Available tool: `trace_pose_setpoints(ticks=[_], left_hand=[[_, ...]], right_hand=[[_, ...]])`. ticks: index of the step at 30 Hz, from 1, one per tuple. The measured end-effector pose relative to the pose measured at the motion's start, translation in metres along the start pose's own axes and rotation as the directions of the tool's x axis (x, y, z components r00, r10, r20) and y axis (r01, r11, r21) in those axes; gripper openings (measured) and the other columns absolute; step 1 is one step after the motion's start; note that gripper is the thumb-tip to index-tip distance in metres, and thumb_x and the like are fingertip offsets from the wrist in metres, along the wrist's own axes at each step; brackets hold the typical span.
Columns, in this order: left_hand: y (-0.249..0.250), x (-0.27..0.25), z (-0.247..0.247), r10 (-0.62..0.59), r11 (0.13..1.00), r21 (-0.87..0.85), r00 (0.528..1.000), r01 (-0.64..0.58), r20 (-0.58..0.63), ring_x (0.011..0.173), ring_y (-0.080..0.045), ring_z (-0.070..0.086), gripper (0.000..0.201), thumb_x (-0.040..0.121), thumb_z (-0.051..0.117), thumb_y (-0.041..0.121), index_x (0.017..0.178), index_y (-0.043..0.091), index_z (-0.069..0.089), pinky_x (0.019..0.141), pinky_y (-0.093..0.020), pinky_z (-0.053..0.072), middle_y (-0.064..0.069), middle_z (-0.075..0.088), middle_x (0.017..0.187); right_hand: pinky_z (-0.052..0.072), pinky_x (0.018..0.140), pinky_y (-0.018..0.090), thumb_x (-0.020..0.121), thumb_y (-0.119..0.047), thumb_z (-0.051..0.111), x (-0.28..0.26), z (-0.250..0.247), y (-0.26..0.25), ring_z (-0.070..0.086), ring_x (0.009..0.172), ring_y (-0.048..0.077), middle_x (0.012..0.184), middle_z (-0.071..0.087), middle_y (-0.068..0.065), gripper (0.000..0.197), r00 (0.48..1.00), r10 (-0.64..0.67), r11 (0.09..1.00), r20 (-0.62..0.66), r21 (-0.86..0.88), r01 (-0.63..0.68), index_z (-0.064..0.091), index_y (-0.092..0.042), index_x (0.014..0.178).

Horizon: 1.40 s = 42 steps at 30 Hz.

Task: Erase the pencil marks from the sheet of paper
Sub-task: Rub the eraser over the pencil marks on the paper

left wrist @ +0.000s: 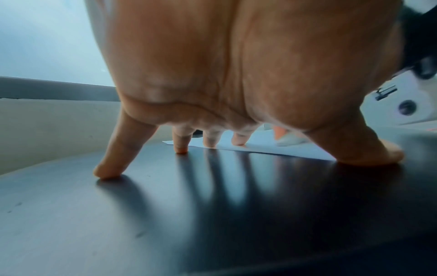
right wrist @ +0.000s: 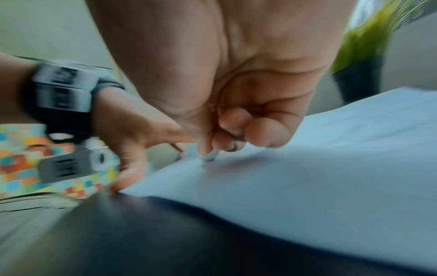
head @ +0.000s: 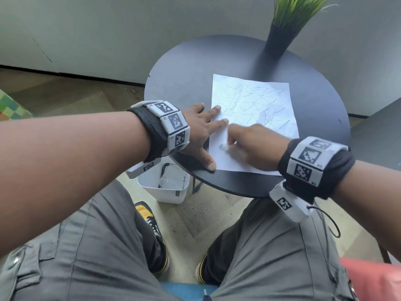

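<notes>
White rectangular sheet of paper (head: pixel 253 118) with pencil scribbles, pinned for erasing.
Left edge is pressed flat by spread left hand (head: pixel 198 129); small white eraser (head: pixel 224 147) is pinched in right hand (head: pixel 253 146), rubbed near that edge.

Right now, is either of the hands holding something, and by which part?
The right hand pinches a small white eraser by its upper end. The left hand grips nothing; it presses the paper flat.
</notes>
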<state>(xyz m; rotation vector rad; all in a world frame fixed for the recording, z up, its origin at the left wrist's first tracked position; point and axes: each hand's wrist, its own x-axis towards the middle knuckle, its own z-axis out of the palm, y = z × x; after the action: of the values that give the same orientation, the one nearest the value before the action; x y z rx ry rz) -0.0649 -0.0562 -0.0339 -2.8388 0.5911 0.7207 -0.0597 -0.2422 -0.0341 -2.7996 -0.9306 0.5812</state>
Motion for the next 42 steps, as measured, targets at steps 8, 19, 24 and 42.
trace_pose_setpoints(ticks=[8, 19, 24, 42], left_hand=[[0.001, 0.009, -0.009, 0.001, 1.000, -0.020, 0.998, 0.000, 0.058, 0.147, -0.035, 0.009, 0.117, 0.057, 0.062, 0.088, 0.149, 0.052, 0.000, 0.112, -0.058, 0.029, -0.001, -0.002, 0.163], [0.017, 0.017, 0.002, 0.048, 0.996, -0.073, 0.997, -0.052, -0.055, 0.151, -0.025, -0.010, 0.120, 0.056, 0.050, 0.096, 0.150, 0.049, -0.007, 0.110, -0.070, 0.015, 0.005, -0.016, 0.164], [0.014, 0.016, -0.002, 0.040, 0.999, -0.028, 0.999, -0.039, 0.015, 0.150, -0.027, -0.013, 0.120, 0.057, 0.053, 0.094, 0.149, 0.051, -0.013, 0.107, -0.075, 0.014, 0.006, -0.022, 0.162], [0.026, 0.007, -0.014, -0.007, 1.000, 0.018, 0.999, 0.006, 0.043, 0.150, -0.038, -0.006, 0.118, 0.065, 0.059, 0.085, 0.152, 0.047, -0.011, 0.112, -0.062, 0.020, -0.005, -0.018, 0.164]], right_hand=[[0.048, 0.073, 0.037, 0.097, -0.048, 0.044, 0.003, -0.004, 0.037, 0.057, 0.081, 0.023, 0.086, 0.062, 0.002, 0.019, 0.974, 0.214, 0.967, -0.072, 0.157, -0.200, 0.046, -0.028, 0.098], [0.044, 0.073, 0.035, 0.095, -0.036, 0.049, -0.007, -0.004, 0.023, 0.054, 0.083, 0.026, 0.090, 0.059, 0.003, 0.019, 0.999, 0.032, 0.999, -0.019, 0.040, -0.031, 0.047, -0.020, 0.104], [0.046, 0.072, 0.035, 0.097, -0.035, 0.046, -0.014, -0.002, 0.017, 0.054, 0.080, 0.024, 0.086, 0.056, 0.001, 0.014, 0.998, -0.044, 0.998, 0.046, -0.037, 0.045, 0.046, -0.022, 0.103], [0.034, 0.060, 0.034, 0.096, -0.024, 0.045, -0.026, 0.010, -0.002, 0.046, 0.077, 0.025, 0.083, 0.049, 0.002, 0.014, 0.987, -0.125, 0.981, 0.097, -0.136, 0.138, 0.039, -0.017, 0.106]])
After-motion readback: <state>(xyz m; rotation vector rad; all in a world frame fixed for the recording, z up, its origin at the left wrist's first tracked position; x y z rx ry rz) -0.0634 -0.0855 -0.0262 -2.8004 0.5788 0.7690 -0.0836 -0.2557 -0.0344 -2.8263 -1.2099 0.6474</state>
